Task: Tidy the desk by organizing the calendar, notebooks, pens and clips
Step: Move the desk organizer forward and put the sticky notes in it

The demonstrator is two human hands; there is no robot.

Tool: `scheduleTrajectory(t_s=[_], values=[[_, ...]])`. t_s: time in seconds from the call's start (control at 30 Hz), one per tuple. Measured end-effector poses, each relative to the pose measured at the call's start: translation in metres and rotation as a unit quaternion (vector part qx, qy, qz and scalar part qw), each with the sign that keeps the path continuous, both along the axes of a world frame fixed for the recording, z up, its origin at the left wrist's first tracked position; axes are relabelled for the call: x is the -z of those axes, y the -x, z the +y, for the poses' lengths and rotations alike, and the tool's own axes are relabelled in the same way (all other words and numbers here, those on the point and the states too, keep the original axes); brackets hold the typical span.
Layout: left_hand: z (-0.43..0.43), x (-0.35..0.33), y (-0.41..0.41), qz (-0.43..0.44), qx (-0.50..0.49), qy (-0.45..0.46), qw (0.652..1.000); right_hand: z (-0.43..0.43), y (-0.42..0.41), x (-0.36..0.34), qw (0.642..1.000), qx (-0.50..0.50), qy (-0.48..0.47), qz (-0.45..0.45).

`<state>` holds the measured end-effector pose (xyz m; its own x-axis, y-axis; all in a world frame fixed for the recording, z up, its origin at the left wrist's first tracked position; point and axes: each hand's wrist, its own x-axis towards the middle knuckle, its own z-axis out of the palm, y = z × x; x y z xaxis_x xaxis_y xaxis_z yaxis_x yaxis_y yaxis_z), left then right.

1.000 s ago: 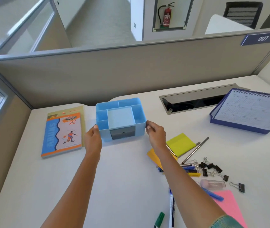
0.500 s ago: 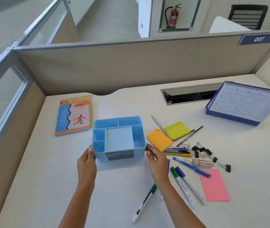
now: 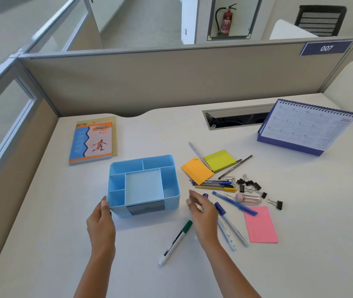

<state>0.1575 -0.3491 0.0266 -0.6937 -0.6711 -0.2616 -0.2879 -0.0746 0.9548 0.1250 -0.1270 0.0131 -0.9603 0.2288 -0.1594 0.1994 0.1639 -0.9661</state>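
Note:
A light blue desk organizer with several empty compartments stands on the white desk. My left hand touches its front left corner with the thumb. My right hand hovers just right of it, fingers loosely curled, holding nothing. A green-capped marker lies below the organizer. Blue-capped markers, a blue pen and several thin pens lie to the right. Black binder clips are scattered beyond them. Notebooks lie stacked at the back left. The calendar stands at the back right.
Orange, green and pink sticky pads lie among the pens, with a pink clip case. A cable slot is cut into the desk's back. A beige partition walls the far and left sides.
Both hands drew the organizer from the back of the desk toward the front. My right hand has now let go of its right side; the left stays at the corner.

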Motion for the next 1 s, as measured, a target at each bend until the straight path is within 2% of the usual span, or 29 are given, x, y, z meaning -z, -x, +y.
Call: scheduleTrajectory(t_s=[0.13,0.23,0.27,0.33,0.47,0.6,0.77,0.83,0.93,1.0], values=[[0.033,-0.021,-0.008,0.068,-0.060,0.117,0.989,0.063,-0.002,-0.002,0.979,0.100,-0.176,0.000],[0.069,-0.030,-0.013,0.148,0.008,0.272,0.951,0.124,-0.011,0.006,0.923,0.130,-0.357,-0.063],[0.079,-0.028,-0.013,0.168,0.036,0.314,0.934,0.141,-0.016,0.009,0.907,0.130,-0.384,-0.110],[0.100,-0.026,-0.012,0.194,0.082,0.339,0.917,0.161,-0.027,0.014,0.887,0.126,-0.395,-0.203],[0.137,-0.017,-0.023,0.207,0.191,0.328,0.902,0.167,-0.037,0.018,0.872,0.094,-0.408,-0.254],[0.167,-0.008,-0.050,0.154,0.290,0.260,0.908,0.169,-0.030,0.018,0.898,0.122,-0.311,-0.286],[0.182,0.005,-0.074,0.024,0.315,0.124,0.941,0.176,-0.037,0.026,0.933,0.118,-0.229,-0.251],[0.179,0.008,-0.073,-0.005,0.301,0.083,0.950,0.175,-0.042,0.021,0.953,0.141,-0.144,-0.226],[0.172,0.005,-0.063,-0.046,0.302,0.052,0.951,0.168,-0.046,0.009,0.969,0.164,0.046,-0.180],[0.168,0.002,-0.054,-0.054,0.316,0.039,0.946,0.158,-0.046,0.001,0.974,0.162,0.085,-0.133]])
